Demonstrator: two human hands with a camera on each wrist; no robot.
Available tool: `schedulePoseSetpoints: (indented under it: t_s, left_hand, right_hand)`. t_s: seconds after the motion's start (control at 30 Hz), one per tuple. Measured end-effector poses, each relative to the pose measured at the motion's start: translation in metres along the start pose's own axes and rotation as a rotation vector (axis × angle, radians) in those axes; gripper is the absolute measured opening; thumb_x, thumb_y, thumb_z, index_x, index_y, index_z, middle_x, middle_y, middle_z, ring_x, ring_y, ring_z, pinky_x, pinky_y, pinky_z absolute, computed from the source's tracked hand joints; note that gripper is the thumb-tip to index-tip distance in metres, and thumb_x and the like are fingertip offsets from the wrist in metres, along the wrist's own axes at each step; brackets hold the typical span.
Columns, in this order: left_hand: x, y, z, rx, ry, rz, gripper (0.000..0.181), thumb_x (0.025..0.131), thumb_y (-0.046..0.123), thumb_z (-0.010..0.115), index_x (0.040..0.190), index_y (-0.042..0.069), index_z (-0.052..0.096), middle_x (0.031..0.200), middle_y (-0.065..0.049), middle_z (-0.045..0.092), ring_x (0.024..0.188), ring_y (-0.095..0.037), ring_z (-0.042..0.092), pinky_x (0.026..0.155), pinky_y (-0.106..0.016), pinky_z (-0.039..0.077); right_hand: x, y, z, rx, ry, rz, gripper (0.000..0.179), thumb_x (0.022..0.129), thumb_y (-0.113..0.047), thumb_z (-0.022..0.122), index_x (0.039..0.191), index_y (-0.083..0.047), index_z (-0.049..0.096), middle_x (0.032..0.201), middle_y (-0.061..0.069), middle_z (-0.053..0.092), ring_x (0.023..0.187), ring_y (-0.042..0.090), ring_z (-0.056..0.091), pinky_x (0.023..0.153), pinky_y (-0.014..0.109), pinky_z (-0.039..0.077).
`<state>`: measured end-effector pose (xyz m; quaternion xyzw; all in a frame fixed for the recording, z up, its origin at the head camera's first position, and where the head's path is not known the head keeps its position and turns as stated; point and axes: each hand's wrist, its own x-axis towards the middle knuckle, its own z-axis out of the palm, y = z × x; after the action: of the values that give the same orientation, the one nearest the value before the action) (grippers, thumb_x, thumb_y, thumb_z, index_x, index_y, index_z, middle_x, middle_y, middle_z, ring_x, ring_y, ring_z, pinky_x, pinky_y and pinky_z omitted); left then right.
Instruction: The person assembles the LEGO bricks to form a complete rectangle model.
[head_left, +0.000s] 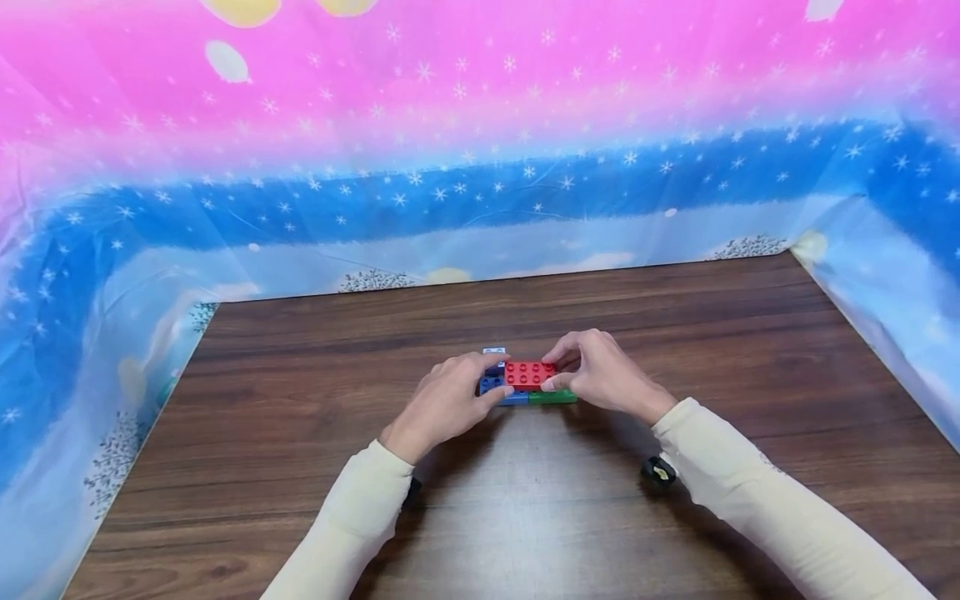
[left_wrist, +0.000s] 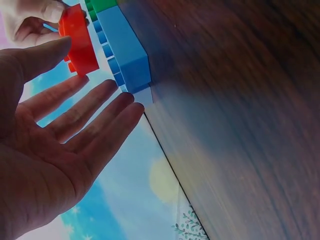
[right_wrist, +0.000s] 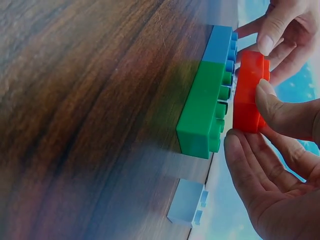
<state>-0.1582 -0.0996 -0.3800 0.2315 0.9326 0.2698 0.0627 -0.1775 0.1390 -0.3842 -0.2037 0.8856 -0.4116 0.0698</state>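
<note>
A red brick [head_left: 529,375] with studs on top is held between both hands, just above a row made of a blue brick [left_wrist: 127,50] and a green brick [right_wrist: 202,107]. At its right end my right hand [head_left: 607,375] pinches it between thumb and fingers. My left hand [head_left: 450,398] holds the left end, thumb at the front corner and forefinger at the back, the other fingers extended. In the right wrist view a gap shows between the red brick [right_wrist: 248,92] and the studs below.
A whitish brick [head_left: 493,351] stands behind the blue one. The right wrist view shows a pale blue brick [right_wrist: 186,201] on the table past the green brick. The brown wooden table [head_left: 300,358] meets a pink and blue snowflake cloth [head_left: 480,192] at the back and sides.
</note>
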Motion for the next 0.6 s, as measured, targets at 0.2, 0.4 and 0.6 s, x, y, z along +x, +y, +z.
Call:
schedulePoseSetpoints:
  t_s: [0.2, 0.4, 0.6]
  left_hand:
    - [0.0005, 0.0023, 0.0014, -0.012, -0.006, 0.016, 0.047, 0.099, 0.027, 0.069, 0.142, 0.012, 0.06, 0.13, -0.011, 0.066, 0.091, -0.02, 0.061, 0.078, -0.036, 0.051]
    - [0.0002, 0.0024, 0.0035, -0.019, -0.008, 0.009, 0.043, 0.1, 0.026, 0.067, 0.141, 0.013, 0.061, 0.128, -0.01, 0.066, 0.083, -0.019, 0.056, 0.071, -0.032, 0.047]
    - [0.0011, 0.0017, 0.0061, -0.029, -0.003, 0.016, 0.04, 0.101, 0.024, 0.065, 0.139, 0.01, 0.062, 0.122, -0.009, 0.067, 0.079, -0.019, 0.055, 0.067, -0.032, 0.045]
  right_hand:
    - [-0.0005, 0.0008, 0.0021, 0.003, 0.001, -0.005, 0.022, 0.085, -0.01, 0.083, 0.105, -0.003, 0.076, 0.093, 0.003, 0.074, 0.083, 0.014, 0.068, 0.075, 0.035, 0.056]
    - [-0.0001, 0.0016, 0.0039, -0.006, 0.002, -0.008, 0.021, 0.085, -0.009, 0.083, 0.104, -0.002, 0.077, 0.093, 0.003, 0.074, 0.083, 0.014, 0.068, 0.075, 0.034, 0.056]
    - [0.0, 0.0018, 0.005, -0.01, -0.005, 0.0, 0.021, 0.085, -0.008, 0.083, 0.104, -0.002, 0.076, 0.093, 0.004, 0.074, 0.084, 0.016, 0.068, 0.076, 0.035, 0.056]
